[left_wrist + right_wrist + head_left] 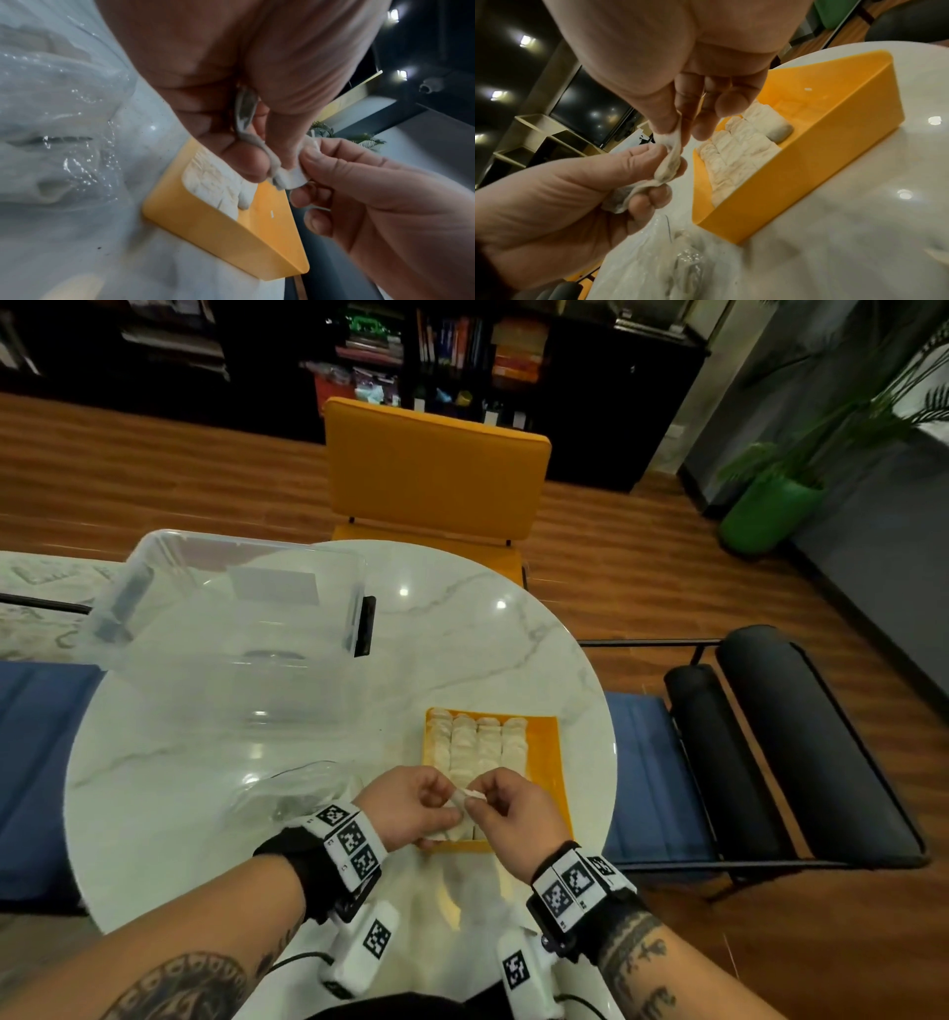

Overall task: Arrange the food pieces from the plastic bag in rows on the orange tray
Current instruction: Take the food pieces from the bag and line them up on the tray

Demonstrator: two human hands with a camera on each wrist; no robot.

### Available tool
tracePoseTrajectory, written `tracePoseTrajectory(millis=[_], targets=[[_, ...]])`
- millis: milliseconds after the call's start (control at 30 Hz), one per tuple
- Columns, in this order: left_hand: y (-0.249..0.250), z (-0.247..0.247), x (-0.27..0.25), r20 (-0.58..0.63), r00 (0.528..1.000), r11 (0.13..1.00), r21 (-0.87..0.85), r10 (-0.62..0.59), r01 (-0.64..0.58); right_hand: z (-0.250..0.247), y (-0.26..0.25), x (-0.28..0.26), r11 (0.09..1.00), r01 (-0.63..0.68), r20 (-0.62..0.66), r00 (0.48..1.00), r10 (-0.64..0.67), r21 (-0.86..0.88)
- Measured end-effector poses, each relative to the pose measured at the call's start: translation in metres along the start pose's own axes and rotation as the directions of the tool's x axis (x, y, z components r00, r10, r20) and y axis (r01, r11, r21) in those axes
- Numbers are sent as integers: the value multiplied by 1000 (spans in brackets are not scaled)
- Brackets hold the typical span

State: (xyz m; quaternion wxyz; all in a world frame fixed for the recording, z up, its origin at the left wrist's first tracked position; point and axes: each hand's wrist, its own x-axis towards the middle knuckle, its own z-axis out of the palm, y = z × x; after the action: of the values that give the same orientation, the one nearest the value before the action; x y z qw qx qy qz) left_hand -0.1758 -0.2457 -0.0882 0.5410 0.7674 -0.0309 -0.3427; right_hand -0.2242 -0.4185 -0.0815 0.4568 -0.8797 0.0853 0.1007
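The orange tray lies on the table with several rows of white food pieces in its left part; its right strip is bare. Both hands hover over its near end. My left hand and right hand each pinch one end of a pale, soft food piece, stretched between them. The right wrist view shows the food piece running from my right hand's thumb into the curled fingers of my left hand. A crumpled clear plastic bag lies left of the tray.
A large clear plastic box stands on the round marble table at the back left. An orange chair is behind the table, a black bench to the right, and a green plant pot farther off.
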Motion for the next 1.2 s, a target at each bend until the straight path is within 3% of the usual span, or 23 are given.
tracePoseTrajectory(millis=[167, 367, 533, 667, 867, 967, 1200], targets=[[-4, 2, 5, -43, 999, 988, 153, 12, -5, -19, 7, 6, 997, -18, -15, 1000, 17, -71], [-15, -17, 19, -264, 964, 929, 349, -26, 121, -79, 11, 35, 973, -82, -123, 991, 56, -216], [-21, -18, 27, -352, 933, 896, 387, -74, 216, -97, 7, 60, 899, -89, 9, 995, 102, -430], [-26, -16, 33, -345, 931, 863, 427, -119, 269, -83, 7, 72, 801, -28, 161, 975, 154, -598], [-27, -15, 38, -301, 944, 840, 469, -139, 273, -57, 19, 86, 737, -36, 245, 931, 270, -675], [-28, -16, 40, -289, 947, 840, 469, -144, 271, -48, 24, 95, 712, -68, 242, 914, 325, -699], [-32, -18, 41, -272, 949, 854, 444, -160, 272, -43, 28, 110, 682, -145, 139, 929, 343, -717]])
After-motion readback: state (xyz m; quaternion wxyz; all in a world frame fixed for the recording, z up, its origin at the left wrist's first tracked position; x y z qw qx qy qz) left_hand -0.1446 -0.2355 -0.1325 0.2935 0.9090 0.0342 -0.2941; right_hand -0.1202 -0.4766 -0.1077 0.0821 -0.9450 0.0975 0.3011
